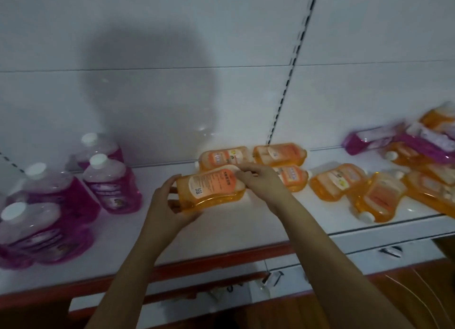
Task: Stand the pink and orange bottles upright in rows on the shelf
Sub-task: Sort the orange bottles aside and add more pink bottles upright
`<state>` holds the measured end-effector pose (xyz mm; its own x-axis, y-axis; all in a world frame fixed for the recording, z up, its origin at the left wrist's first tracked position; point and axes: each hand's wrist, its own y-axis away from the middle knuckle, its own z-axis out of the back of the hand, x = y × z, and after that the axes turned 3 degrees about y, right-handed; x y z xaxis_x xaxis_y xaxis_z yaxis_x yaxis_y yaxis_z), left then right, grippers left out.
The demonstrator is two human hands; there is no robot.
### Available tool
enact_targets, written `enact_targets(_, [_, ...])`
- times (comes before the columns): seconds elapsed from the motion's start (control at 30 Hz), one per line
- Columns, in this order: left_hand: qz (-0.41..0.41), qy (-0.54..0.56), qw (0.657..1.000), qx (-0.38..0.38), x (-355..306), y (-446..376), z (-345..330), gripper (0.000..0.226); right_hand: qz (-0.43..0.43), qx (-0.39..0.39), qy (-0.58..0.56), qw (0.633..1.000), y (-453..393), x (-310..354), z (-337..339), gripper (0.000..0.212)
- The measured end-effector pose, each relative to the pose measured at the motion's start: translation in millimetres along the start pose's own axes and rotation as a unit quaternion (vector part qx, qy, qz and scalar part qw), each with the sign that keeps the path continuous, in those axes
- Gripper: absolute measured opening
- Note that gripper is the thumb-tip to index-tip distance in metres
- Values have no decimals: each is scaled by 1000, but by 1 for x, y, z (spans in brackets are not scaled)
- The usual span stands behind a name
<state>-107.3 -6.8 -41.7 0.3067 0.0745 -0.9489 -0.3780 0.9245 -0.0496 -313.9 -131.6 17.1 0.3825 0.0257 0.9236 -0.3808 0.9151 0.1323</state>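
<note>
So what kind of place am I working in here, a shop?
Most likely a shop aisle being stocked. The white metal shelf has a slotted upright on its back panel, as retail racking does, and it holds many identical pink bottles and orange bottles.

Bare shelf (pixel 221 232) lies open between upright pink bottles (pixel 112 183) at left and fallen orange bottles (pixel 339 181) at right. The far-right heap (pixel 423 146), blurred, seems to block that end.
</note>
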Motion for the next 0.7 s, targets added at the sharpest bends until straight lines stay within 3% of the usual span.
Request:
enact_targets(0.13, [-31, 23, 999, 25, -36, -12, -43, 82, 5, -58, -44, 997, 9, -6, 47, 11])
enact_targets(0.43, [-75, 6, 994, 75, -87, -32, -198, 82, 20, -138, -36, 990, 20, -66, 197, 15])
enact_targets(0.7, [-55, -23, 995, 78, -136, -64, -369, 98, 27, -114, 26, 993, -8, -134, 372, 11])
